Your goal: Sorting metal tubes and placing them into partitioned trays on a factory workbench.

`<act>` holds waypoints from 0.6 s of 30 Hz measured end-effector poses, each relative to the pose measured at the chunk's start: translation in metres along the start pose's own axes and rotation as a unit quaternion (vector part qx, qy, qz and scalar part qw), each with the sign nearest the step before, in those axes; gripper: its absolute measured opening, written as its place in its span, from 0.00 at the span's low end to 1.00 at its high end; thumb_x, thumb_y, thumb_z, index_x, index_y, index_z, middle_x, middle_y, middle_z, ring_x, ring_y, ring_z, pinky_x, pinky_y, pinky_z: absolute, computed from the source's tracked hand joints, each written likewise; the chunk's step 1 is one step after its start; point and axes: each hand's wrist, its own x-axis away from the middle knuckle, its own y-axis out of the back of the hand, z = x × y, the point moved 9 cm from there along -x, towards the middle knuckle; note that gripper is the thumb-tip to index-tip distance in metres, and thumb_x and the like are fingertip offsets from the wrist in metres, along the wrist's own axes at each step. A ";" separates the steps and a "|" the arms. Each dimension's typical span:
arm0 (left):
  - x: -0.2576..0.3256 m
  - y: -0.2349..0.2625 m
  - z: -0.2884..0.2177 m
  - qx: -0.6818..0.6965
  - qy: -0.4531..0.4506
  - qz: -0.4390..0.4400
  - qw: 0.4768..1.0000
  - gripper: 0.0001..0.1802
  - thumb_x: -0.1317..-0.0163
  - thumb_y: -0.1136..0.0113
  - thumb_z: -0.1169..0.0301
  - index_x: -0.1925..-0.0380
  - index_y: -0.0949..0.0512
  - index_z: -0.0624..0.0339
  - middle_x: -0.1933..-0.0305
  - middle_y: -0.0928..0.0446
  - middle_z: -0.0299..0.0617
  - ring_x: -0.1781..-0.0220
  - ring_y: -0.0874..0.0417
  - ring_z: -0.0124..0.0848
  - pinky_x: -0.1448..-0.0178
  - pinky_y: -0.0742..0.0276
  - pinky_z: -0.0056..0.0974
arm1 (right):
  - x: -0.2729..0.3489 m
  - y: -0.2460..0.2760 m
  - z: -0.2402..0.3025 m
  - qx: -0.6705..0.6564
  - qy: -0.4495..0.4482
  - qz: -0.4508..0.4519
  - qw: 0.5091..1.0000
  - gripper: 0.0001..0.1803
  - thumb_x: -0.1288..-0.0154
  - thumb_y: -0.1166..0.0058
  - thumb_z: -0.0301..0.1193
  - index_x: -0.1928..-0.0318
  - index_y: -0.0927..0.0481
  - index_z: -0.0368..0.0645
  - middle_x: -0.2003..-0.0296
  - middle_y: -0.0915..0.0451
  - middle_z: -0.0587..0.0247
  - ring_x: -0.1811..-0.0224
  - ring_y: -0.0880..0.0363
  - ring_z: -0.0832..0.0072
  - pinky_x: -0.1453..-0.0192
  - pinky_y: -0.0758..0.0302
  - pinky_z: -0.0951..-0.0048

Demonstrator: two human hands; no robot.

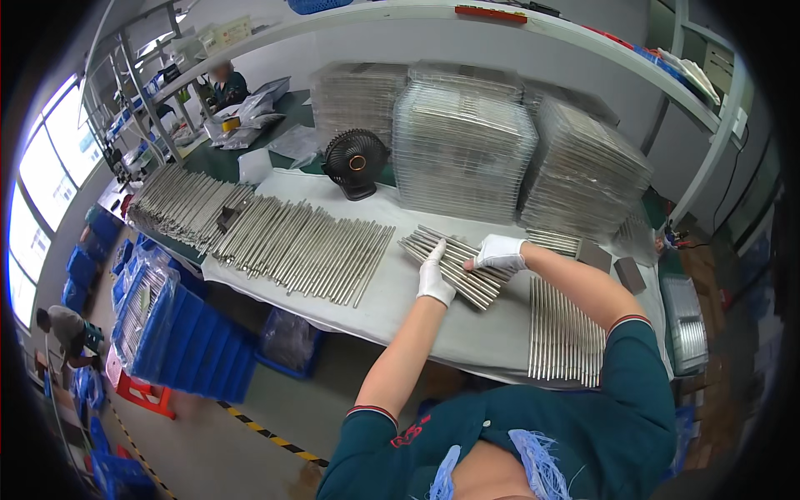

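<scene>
A bundle of shiny metal rods (458, 271) lies slantwise between my two hands over the white-covered table. My left hand (435, 279), in a white glove, is closed around the bundle's left side. From the right, my gloved right hand (502, 252) grips the same bundle near its upper end. To the left, a long row of loose metal rods (308, 250) is spread across the cloth. On my right lies a neat, flat row of similar rods (565, 333), with more rods (552, 242) behind it. Two grey-brown blocks (629, 275) sit beside these.
Tall stacks of clear plastic trays (462, 150) stand at the table's back, beside a black fan (356, 162). A shelf (392, 14) runs overhead. Blue bins (196, 350) stand on the floor at left. Two other people (229, 87) are farther off at left.
</scene>
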 end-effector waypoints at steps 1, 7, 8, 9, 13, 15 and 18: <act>0.005 -0.002 0.003 -0.002 -0.004 -0.037 0.999 0.19 0.42 0.41 0.65 0.53 0.30 0.61 0.52 0.26 0.48 0.49 0.25 0.43 0.43 0.28 0.47 | 0.002 0.011 -0.006 -0.008 0.001 -0.011 1.000 0.38 0.55 0.40 0.59 0.62 0.20 0.32 0.63 0.19 0.48 0.60 0.22 0.59 0.56 0.28 0.66; 0.012 -0.004 -0.020 0.057 0.011 -0.047 0.997 0.11 0.39 0.48 0.71 0.58 0.28 0.62 0.57 0.24 0.44 0.55 0.22 0.39 0.46 0.25 0.45 | 0.008 0.042 0.048 0.251 0.014 -0.087 0.964 0.14 0.41 0.49 0.38 0.72 0.19 0.40 0.73 0.19 0.53 0.74 0.20 0.58 0.68 0.25 0.63; 0.015 -0.006 -0.020 0.077 0.008 -0.060 0.995 0.09 0.40 0.47 0.71 0.61 0.27 0.61 0.60 0.24 0.42 0.57 0.22 0.38 0.47 0.25 0.44 | 0.017 0.056 0.063 0.310 0.050 -0.152 0.937 0.11 0.42 0.51 0.34 0.72 0.20 0.40 0.73 0.20 0.53 0.72 0.20 0.57 0.68 0.25 0.62; 0.018 -0.008 -0.018 0.097 0.004 -0.073 0.993 0.07 0.40 0.47 0.71 0.64 0.27 0.61 0.63 0.24 0.41 0.59 0.22 0.37 0.47 0.25 0.44 | 0.031 0.069 0.080 0.367 0.084 -0.217 0.901 0.08 0.43 0.53 0.29 0.72 0.22 0.41 0.74 0.20 0.53 0.71 0.20 0.56 0.68 0.24 0.61; 0.012 0.010 -0.017 0.031 0.033 -0.044 0.998 0.06 0.41 0.44 0.69 0.75 0.28 0.56 0.76 0.27 0.35 0.69 0.24 0.32 0.52 0.25 0.43 | 0.054 0.131 0.120 0.317 0.151 -0.320 0.880 0.07 0.45 0.56 0.25 0.68 0.24 0.41 0.72 0.21 0.53 0.68 0.21 0.56 0.64 0.25 0.60; 0.012 0.012 -0.006 -0.007 0.080 -0.066 0.995 0.06 0.42 0.42 0.70 0.75 0.28 0.55 0.77 0.28 0.35 0.71 0.24 0.31 0.52 0.25 0.43 | 0.062 0.175 0.125 0.277 0.180 -0.392 0.859 0.06 0.42 0.55 0.27 0.67 0.24 0.42 0.71 0.21 0.53 0.66 0.22 0.56 0.62 0.26 0.61; 0.018 0.004 -0.002 -0.051 0.104 -0.047 0.992 0.06 0.41 0.43 0.71 0.74 0.29 0.56 0.77 0.28 0.36 0.70 0.25 0.31 0.49 0.24 0.43 | 0.055 0.235 0.115 0.234 0.136 -0.427 0.863 0.10 0.40 0.51 0.34 0.65 0.24 0.40 0.70 0.21 0.50 0.64 0.23 0.54 0.60 0.27 0.60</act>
